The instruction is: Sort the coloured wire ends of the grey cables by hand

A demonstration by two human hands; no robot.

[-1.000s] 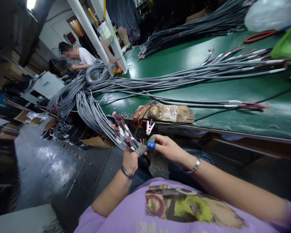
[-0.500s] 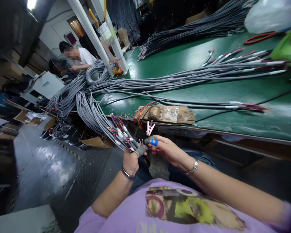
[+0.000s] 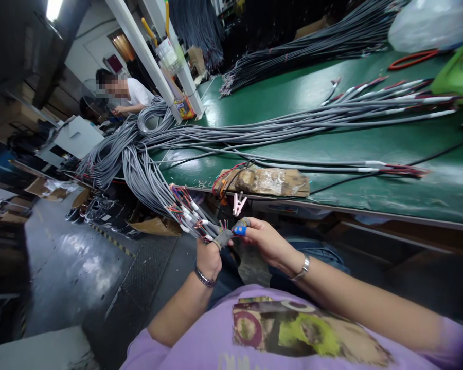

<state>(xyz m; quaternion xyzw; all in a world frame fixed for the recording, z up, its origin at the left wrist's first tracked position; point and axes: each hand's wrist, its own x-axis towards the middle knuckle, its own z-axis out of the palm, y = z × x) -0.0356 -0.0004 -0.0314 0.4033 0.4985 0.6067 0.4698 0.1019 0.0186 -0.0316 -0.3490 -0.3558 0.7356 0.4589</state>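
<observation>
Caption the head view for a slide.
Left hand grips a grey cable bundle while right hand pinches its coloured wire ends beside a green workbench.

floor (image 3: 73, 277): dark, glossy, at 8 o'clock | bench (image 3: 370, 149): long, green-topped, 1 to 3 o'clock | posts (image 3: 139, 46): white, slanted, 11 o'clock | ceiling lamp (image 3: 54, 7): lit, 10 o'clock | wall (image 3: 88, 46): pale, 10 o'clock

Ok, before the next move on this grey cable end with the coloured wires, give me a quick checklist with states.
1. Left hand grips the grey cable end: ok.
2. Right hand, blue-taped fingertip, pinches the fanned coloured wires: ok.
3. Which single wire is pinched: cannot tell.
4. Grey cable bundle hangs off the green bench edge untangled: cannot tell.
5. Pink clip apart from both hands: ok.
</observation>
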